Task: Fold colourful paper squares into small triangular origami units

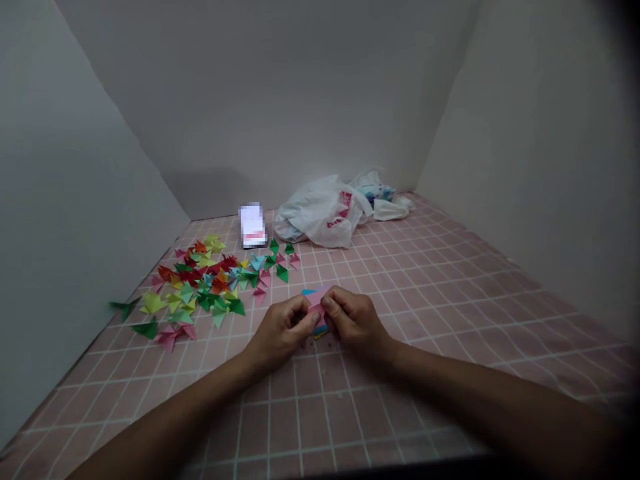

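Note:
Between my two hands is a small piece of pink paper (317,301), pinched from both sides. My left hand (283,330) has thumb and fingers closed on its left part. On the right edge, the thumb and bent fingers of my right hand (356,321) grip it. Blue paper (309,291) shows behind and below the pink piece, with a sliver of yellow under it; my hands hide most of this. Left of my hands, many folded paper cranes (207,280) in red, green, yellow, pink and light blue lie in a loose spread.
A phone with a lit, blurred screen (253,225) stands near the back wall. Right of it lies a crumpled white plastic bag (323,210) with red print, beside another bag (377,192) with blue contents. Pale walls border the pink checked cloth (440,293) at left, back and right.

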A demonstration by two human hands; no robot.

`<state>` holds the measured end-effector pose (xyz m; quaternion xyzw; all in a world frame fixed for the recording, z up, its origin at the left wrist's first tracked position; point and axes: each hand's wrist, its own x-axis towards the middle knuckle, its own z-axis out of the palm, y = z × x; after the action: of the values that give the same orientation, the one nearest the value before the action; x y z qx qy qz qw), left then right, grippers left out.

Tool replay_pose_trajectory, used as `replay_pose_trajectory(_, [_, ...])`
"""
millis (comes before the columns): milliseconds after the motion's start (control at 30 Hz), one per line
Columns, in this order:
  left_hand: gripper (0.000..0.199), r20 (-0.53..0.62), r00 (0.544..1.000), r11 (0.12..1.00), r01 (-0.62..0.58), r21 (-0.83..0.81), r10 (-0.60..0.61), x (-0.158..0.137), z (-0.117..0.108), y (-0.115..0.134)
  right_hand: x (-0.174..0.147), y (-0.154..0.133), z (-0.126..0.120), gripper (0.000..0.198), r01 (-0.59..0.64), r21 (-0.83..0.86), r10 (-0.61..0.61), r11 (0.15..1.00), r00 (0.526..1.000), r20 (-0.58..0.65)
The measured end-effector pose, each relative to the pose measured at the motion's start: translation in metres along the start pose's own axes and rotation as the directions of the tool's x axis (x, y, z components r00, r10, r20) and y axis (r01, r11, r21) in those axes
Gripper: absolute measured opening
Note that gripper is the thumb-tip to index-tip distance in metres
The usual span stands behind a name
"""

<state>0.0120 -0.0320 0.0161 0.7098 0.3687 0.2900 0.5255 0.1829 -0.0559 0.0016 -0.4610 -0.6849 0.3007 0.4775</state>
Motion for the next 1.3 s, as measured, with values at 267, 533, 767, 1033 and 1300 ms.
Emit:
replay_pose_trajectory(267, [0.031, -0.031, 0.998, 0.988, -0.057, 0.143, 0.062, 0.0, 0.002, 0.0, -0.001, -0.001, -0.001, 0.033, 0.013, -0.063, -0.012, 0.998, 1.0, 0.018])
replay_pose_trajectory(533, [0.028, -0.118, 0.993, 0.998, -0.021, -0.063, 0.013, 0.0, 0.001, -0.002, 0.009, 0.003, -0.006, 0.034, -0.008, 0.04, 0.003, 0.999, 0.993, 0.12])
replay_pose_trajectory(767, [0.032, -0.174, 0.984, 0.967, -0.001, -0.256, -0.045, 0.0, 0.002, -0.004, 0.005, 0.006, 0.003, 0.024, -0.31, 0.39, 0.197, 0.867, 0.933, 0.302])
replay_pose_trajectory(1033, [0.026, -0.197, 0.978, 0.941, -0.001, -0.339, -0.07, 0.004, -0.001, -0.007, 0.01, 0.003, -0.008, 0.03, -0.053, 0.169, 0.011, 0.984, 0.97, 0.243])
replay_pose_trajectory(1300, [0.024, -0.167, 0.978, 0.843, 0.016, -0.538, -0.125, 0.006, 0.002, -0.014, 0.012, 0.009, -0.003, 0.025, -0.242, 0.466, 0.106, 0.851, 0.948, 0.3])
